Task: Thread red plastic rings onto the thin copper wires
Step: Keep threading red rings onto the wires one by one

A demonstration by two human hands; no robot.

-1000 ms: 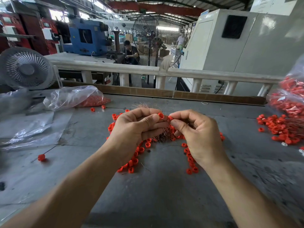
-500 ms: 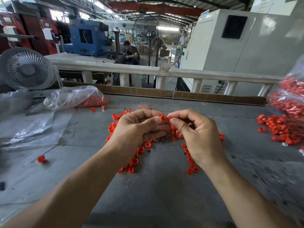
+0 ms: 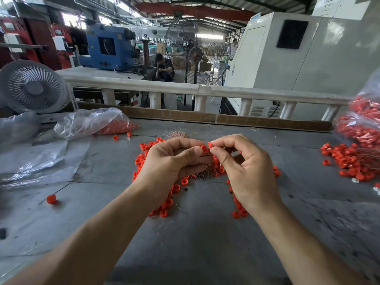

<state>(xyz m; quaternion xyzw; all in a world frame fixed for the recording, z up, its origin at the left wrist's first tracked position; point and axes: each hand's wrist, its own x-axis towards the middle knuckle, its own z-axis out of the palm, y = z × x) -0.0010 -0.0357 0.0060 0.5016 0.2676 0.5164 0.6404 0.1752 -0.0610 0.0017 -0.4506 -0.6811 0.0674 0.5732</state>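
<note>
Left hand [image 3: 168, 161]: grip pinches a small red plastic ring [image 3: 204, 148], bore facing right.
Right hand [image 3: 246, 167]: grip pinches another red ring [image 3: 210, 145].
Thin copper wires [image 3: 178, 134]: a bundle lying on the grey worktop [image 3: 185, 243], behind the hands.

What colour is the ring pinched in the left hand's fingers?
Red: the ring in the left hand shows best in the head view, the only one.

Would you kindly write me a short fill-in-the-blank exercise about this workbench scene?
1. The left hand pinches a ring coloured ____.
2. The small fan stands at the table's far ____ corner.
3. The plastic bag beside the fan lies on the ____.

Missing words: red; left; table
</note>
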